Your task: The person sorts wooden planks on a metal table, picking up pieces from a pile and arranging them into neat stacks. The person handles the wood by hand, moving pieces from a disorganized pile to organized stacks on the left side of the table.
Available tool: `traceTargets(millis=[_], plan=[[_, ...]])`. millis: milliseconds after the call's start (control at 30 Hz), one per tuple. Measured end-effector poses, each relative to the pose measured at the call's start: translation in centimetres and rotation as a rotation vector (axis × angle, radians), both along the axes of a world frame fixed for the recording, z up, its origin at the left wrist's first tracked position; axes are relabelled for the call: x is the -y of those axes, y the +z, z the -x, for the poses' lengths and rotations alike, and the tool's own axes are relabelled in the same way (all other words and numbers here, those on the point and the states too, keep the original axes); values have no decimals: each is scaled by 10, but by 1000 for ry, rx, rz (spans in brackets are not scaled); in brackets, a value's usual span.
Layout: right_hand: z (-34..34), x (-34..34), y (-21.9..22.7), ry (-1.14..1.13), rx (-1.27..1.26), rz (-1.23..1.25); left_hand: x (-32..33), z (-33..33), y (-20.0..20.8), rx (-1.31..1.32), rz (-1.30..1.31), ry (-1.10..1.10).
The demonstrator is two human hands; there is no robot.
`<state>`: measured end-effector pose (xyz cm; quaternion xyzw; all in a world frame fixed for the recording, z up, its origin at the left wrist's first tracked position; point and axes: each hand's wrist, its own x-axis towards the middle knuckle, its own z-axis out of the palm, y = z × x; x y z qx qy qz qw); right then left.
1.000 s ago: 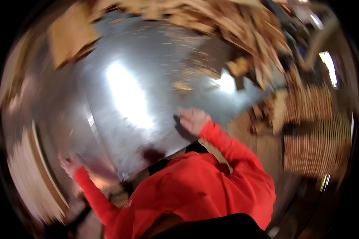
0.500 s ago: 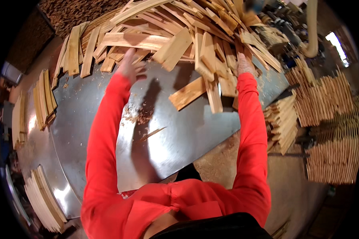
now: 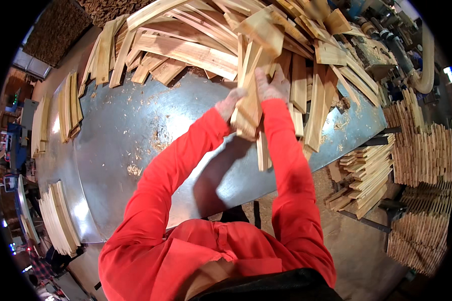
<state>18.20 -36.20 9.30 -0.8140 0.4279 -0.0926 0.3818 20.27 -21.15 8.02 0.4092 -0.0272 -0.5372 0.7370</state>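
Several wooden slats point(image 3: 248, 113) stand bunched between my hands over the metal table, their near ends tilted toward me. My left hand point(image 3: 229, 104) presses on the left side of this bunch with its fingers closed. On the right side my right hand point(image 3: 273, 86) grips the slats, its fingers partly hidden by the wood. A blurred wider board point(image 3: 260, 32) sticks up at the far end of the bunch. Beyond my hands a loose heap of slats point(image 3: 191, 52) covers the far side of the table.
The metal table point(image 3: 115, 130) carries wood shavings point(image 3: 134, 170). Slats in small stacks point(image 3: 59, 218) stand along the left edge. At the right, stacked slats point(image 3: 369, 175) rest beside the table, with taller piles point(image 3: 422, 143) behind. A pale hose point(image 3: 427, 60) hangs at the far right.
My left hand has swung right and closed on the slats. My right hand has moved left to meet it. Slats from the middle of the table now stand gathered between them.
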Motion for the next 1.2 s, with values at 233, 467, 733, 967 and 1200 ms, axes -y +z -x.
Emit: traceTargets(millis=[233, 467, 733, 967, 1200], plan=[[120, -124, -4, 135, -61, 143, -137, 91, 30, 433, -203, -140], [125, -229, 4, 228, 23, 65, -254, 73, 9, 173, 58, -167], [158, -354, 18, 490, 117, 87, -393, 127, 62, 189, -89, 73], [172, -393, 55, 1503, -92, -184, -463, 195, -76, 506, -674, 81], [113, -163, 40, 437, 559, 4, -472, 93, -5, 696, -1661, -126]])
